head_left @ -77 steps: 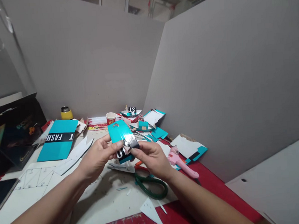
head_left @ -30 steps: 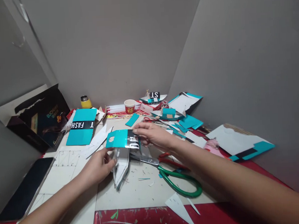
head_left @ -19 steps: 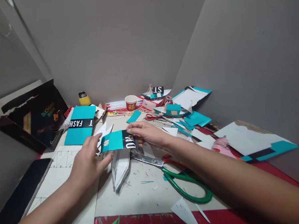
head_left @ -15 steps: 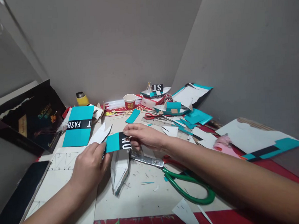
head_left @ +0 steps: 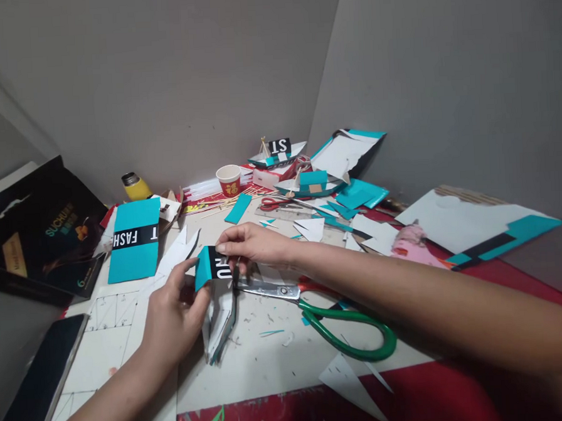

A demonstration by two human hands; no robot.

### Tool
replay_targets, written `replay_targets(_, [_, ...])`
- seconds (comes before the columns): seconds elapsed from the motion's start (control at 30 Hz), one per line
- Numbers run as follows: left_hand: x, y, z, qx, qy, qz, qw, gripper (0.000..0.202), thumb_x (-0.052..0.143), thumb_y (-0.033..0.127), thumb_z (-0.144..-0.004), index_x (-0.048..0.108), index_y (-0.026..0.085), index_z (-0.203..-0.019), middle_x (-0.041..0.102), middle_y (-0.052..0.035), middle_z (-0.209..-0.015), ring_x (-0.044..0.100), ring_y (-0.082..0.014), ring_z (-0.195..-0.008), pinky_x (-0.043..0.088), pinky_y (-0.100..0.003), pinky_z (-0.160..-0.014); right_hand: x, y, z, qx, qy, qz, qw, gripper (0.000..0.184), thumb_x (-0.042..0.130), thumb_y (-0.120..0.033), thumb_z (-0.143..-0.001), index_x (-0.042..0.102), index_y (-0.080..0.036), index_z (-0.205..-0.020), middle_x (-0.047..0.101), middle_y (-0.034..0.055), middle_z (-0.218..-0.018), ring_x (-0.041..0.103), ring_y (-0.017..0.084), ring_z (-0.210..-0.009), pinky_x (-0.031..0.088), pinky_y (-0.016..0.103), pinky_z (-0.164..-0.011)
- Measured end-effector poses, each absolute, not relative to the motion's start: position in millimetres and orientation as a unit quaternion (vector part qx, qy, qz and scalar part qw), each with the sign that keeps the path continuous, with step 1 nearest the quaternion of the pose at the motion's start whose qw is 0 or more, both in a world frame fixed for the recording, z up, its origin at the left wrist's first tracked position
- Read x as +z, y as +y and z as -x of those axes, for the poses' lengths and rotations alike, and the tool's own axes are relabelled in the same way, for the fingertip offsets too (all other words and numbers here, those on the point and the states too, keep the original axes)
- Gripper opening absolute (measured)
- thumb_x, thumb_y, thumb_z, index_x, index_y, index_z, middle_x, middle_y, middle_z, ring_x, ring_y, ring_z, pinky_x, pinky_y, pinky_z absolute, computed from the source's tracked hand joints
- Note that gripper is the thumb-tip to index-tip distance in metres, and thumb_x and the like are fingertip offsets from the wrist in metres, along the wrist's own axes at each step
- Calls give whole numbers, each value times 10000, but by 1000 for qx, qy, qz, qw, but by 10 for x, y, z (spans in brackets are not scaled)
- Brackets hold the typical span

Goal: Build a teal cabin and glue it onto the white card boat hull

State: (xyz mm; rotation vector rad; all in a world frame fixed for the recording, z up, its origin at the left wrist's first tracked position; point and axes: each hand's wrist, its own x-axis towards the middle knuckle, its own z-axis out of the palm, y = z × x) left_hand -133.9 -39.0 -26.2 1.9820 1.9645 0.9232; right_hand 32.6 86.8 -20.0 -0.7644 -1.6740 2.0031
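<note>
A small teal-and-black cardboard strip (head_left: 203, 269) with white letters bends over a little cardboard boat (head_left: 219, 330), whose pale inside faces up. My left hand (head_left: 175, 307) grips the strip's folded teal end, with the thumb at its lower corner and the index finger along the upper side. My right hand (head_left: 249, 246) pinches the black end; its lower fingers are partly hidden. Just right of the boat lie large scissors (head_left: 348, 339) with green and red handles, their blades pointing toward it.
Two other cardboard boats (head_left: 303, 185) stand at the back, near a paper cup (head_left: 229, 180) and a yellow bottle (head_left: 136, 187). Teal and white offcuts (head_left: 349, 383) are scattered about. A black box (head_left: 46, 229) and a dark phone-like slab (head_left: 45, 380) sit at left.
The strip's teal end has gone from nearly flat to bent downward. My left index finger and thumb have spread along it. The right hand keeps its pinch while the view has shifted slightly.
</note>
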Motion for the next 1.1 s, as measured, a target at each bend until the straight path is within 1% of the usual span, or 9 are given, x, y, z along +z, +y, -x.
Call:
replay_targets(0.1, [-257, -395, 1331, 311, 669, -657, 154, 351, 560, 334, -859, 506, 211, -1184, 659, 0, -739, 576, -151, -569, 435, -265, -570, -239, 873, -333, 714, -607, 282, 205, 120, 581, -169, -878, 609, -153, -761, 611, -55, -508, 531, 60, -369, 442, 148, -375])
replay_targets(0.17, [-263, -393, 1336, 297, 678, -654, 159, 331, 567, 333, -849, 502, 215, -1152, 652, 11, -718, 582, -157, -569, 430, -267, -567, -280, 875, -340, 709, -611, 285, 205, 110, 608, -196, -863, 612, -153, -762, 609, -51, -499, 528, 64, -372, 434, 149, -375])
replay_targets(0.33, [-332, -383, 1377, 251, 693, -665, 116, 196, 553, 328, -833, 504, 229, -994, 650, 13, -723, 600, -171, -594, 427, -276, -579, -338, 858, -349, 688, -627, 295, 215, 127, 632, -246, -845, 627, -158, -753, 612, -41, -508, 468, 60, -354, 379, 161, -352])
replay_targets(0.47, [-385, -384, 1396, 224, 699, -675, 75, 132, 539, 317, -825, 506, 228, -918, 644, -7, -760, 596, -181, -622, 421, -281, -585, -315, 817, -319, 659, -640, 309, 245, 155, 644, -206, -833, 626, -158, -687, 530, -76, -441, 422, 52, -353, 333, 161, -354])
replay_targets(0.57, [-407, -380, 1408, 212, 705, -675, 60, 115, 533, 275, -812, 517, 225, -915, 618, -1, -719, 585, -186, -617, 409, -280, -582, -302, 780, -282, 650, -639, 311, 268, 162, 653, -181, -826, 622, -154, -669, 530, -79, -447, 451, 51, -387, 358, 156, -383])
replay_targets(0.67, [-430, -366, 1435, 224, 702, -674, 54, 112, 526, 241, -811, 534, 219, -920, 612, -9, -757, 590, -188, -657, 420, -284, -614, -318, 760, -258, 657, -628, 314, 276, 176, 643, -187, -834, 598, -162, -666, 577, -65, -490, 483, 52, -392, 387, 154, -381])
replay_targets(0.9, [-449, -309, 1476, 249, 713, -648, 94, 79, 538, 268, -818, 499, 218, -865, 573, -7, -775, 566, -172, -651, 422, -282, -616, -411, 791, -250, 669, -621, 317, 258, 212, 632, -244, -842, 542, -171, -664, 637, -22, -553, 490, 55, -372, 383, 166, -369])
replay_targets(1.0, [-441, -295, 1470, 253, 719, -637, 116, 61, 533, 235, -799, 484, 218, -831, 571, 0, -760, 554, -164, -636, 413, -281, -610, -423, 813, -246, 649, -645, 316, 249, 195, 611, -259, -852, 557, -169, -687, 597, -36, -523, 459, 64, -377, 354, 186, -383])
replay_targets(1.1, [-446, -296, 1466, 255, 724, -626, 140, 49, 529, 219, -783, 482, 220, -797, 566, 19, -709, 531, -153, -593, 394, -274, -581, -402, 844, -259, 613, -685, 306, 247, 192, 642, -230, -823, 577, -156, -657, 531, -56, -519, 443, 73, -460, 354, 207, -464])
